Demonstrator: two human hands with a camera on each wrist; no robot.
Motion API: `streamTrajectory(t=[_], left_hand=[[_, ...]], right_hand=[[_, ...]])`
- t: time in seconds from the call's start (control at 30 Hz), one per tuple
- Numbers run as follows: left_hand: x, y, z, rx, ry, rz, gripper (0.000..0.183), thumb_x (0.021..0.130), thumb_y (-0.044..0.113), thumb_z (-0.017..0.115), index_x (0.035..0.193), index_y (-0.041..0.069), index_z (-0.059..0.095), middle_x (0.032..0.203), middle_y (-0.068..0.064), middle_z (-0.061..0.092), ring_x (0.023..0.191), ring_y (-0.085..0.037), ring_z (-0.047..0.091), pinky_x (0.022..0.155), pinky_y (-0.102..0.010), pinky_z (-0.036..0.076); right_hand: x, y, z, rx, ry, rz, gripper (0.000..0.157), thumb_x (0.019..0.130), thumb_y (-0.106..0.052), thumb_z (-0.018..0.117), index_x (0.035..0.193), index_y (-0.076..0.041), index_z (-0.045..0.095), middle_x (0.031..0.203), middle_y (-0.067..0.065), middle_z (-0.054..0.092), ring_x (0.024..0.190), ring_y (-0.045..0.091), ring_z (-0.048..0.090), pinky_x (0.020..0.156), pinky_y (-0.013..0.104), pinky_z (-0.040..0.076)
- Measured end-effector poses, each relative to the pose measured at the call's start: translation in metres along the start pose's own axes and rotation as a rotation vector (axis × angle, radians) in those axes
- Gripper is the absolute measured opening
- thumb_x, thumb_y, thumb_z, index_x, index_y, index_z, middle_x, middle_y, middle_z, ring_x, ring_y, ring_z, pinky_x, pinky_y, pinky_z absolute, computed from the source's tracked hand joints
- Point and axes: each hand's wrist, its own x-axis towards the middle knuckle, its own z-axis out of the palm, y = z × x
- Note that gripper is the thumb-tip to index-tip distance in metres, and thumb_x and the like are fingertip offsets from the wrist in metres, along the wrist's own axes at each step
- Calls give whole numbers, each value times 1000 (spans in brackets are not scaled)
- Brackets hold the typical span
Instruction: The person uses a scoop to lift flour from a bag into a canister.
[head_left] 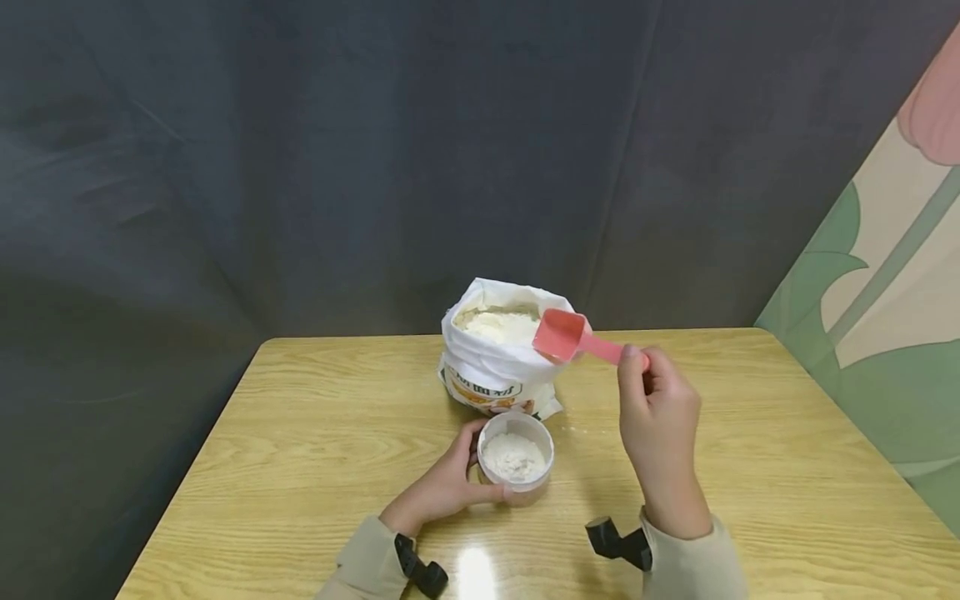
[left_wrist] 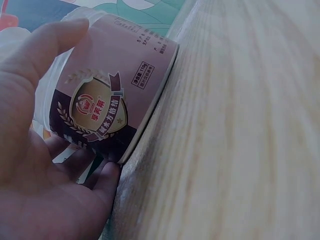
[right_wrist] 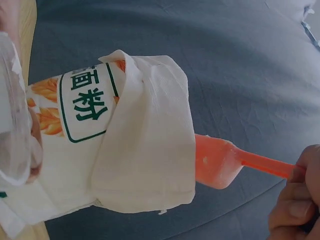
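My right hand [head_left: 662,417] grips the handle of a pink-red scoop [head_left: 560,335], its square bowl held at the right rim of a white flour bag [head_left: 517,367]. The bag stands with its top folded down and white flour [head_left: 504,323] showing inside. In the right wrist view the scoop [right_wrist: 217,161] partly passes behind the folded rim. Around a small round tub [head_left: 517,483] in front of the bag, my left hand [head_left: 450,483] curls thumb and fingers. Some flour lies in the tub. The left wrist view shows its pink and dark printed label [left_wrist: 100,105], base on the table.
A light wood table [head_left: 322,433] carries everything, with a few white specks [head_left: 581,430] right of the tub. Behind it hangs a dark cloth [head_left: 420,167]. At the right is a surface with a painted flower and leaves [head_left: 885,333].
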Motion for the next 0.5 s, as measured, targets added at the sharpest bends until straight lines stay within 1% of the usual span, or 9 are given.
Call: streamTrajectory(t=[0.1, 0.2, 0.33, 0.5], left_hand=[[0, 0, -1, 3, -1, 2, 97, 83, 19, 86, 155, 8, 22, 155, -16, 34, 142, -30, 40, 116, -46, 29], [0, 0, -2, -1, -5, 5, 96, 84, 19, 86, 155, 7, 22, 155, -16, 33, 142, -30, 40, 116, -46, 30], [0, -1, -1, -6, -13, 7, 96, 84, 19, 85, 155, 7, 22, 155, -16, 34, 141, -30, 40, 116, -45, 31], [0, 0, -1, -7, -11, 12, 96, 84, 19, 85, 155, 8, 22, 155, -16, 33, 141, -30, 40, 116, -45, 31]], right_hand=[[5, -4, 2, -55, -10, -55, 32, 98, -6, 56, 67, -4, 50, 54, -1, 35, 46, 5, 27, 43, 20, 19], [12, -8, 4, -115, -33, -90, 33, 97, -6, 56, 66, -4, 48, 54, 1, 36, 46, 9, 28, 43, 22, 20], [18, -12, 8, -165, -72, -106, 35, 97, -6, 56, 64, -5, 46, 54, 3, 36, 46, 14, 30, 44, 26, 21], [24, -15, 12, -205, -123, -106, 36, 97, -9, 56, 63, -7, 46, 53, 3, 37, 47, 14, 30, 46, 29, 23]])
